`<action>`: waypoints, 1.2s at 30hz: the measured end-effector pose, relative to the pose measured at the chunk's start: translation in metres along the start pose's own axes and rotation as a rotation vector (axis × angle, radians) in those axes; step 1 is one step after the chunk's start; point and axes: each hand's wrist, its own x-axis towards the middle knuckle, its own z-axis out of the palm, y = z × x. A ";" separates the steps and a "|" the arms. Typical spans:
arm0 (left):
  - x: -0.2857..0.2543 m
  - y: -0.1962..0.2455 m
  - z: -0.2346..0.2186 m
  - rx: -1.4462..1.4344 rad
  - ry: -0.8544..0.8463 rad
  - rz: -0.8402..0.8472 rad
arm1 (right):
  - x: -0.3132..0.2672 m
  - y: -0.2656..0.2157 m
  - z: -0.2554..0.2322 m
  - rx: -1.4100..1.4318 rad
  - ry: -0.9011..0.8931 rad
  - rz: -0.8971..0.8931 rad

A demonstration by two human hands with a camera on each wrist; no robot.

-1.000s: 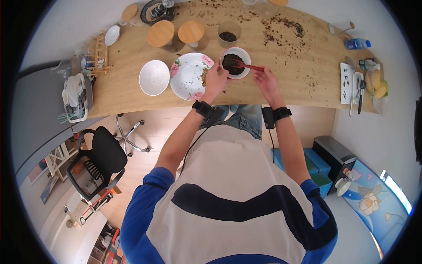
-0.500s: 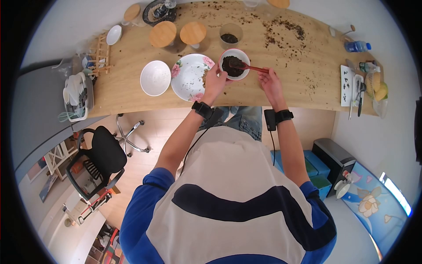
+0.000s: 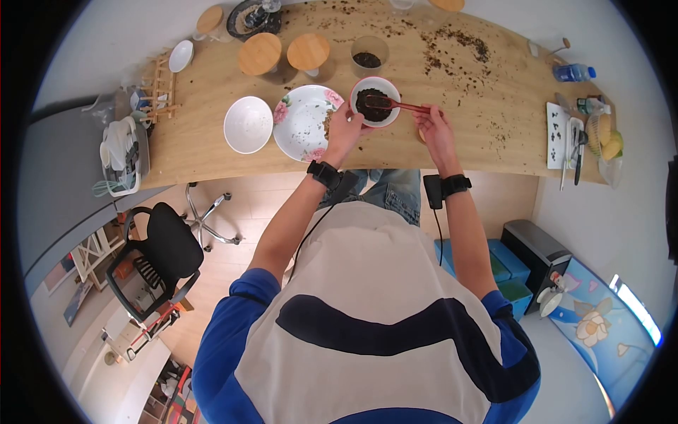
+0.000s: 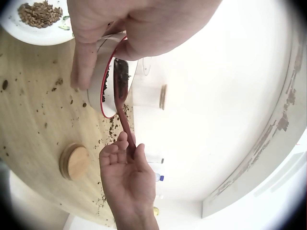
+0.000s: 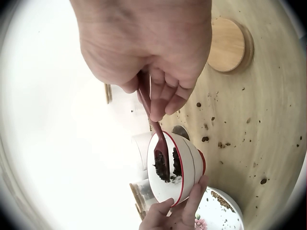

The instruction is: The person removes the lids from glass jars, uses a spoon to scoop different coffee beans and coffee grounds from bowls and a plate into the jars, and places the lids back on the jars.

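The bowl (image 3: 376, 102) of dark leaves is gripped at its rim and tilted by the left hand (image 3: 345, 131) above the table (image 3: 459, 134). A red spoon (image 3: 399, 105) is pinched by the right hand (image 3: 434, 132). More tilt could spill leaves onto the table.

Blue sleeves, beige top, black wristbands (image 3: 324, 173)

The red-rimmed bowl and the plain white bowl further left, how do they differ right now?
The red-rimmed bowl holds dark loose material and a red spoon; the plain white bowl looks empty. The left hand grips the red-rimmed bowl, while the plain white bowl stands untouched. Both are white inside and sit over the wooden table.
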 end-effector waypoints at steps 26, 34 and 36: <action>0.012 -0.043 -0.006 -0.127 -0.181 -0.167 | -0.001 -0.005 -0.007 0.070 0.017 -0.016; 0.012 -0.042 -0.005 -0.144 -0.154 -0.202 | 0.033 -0.039 0.042 0.070 0.027 -0.118; 0.012 -0.045 -0.005 -0.175 -0.152 -0.185 | 0.047 -0.042 0.049 0.059 0.014 -0.137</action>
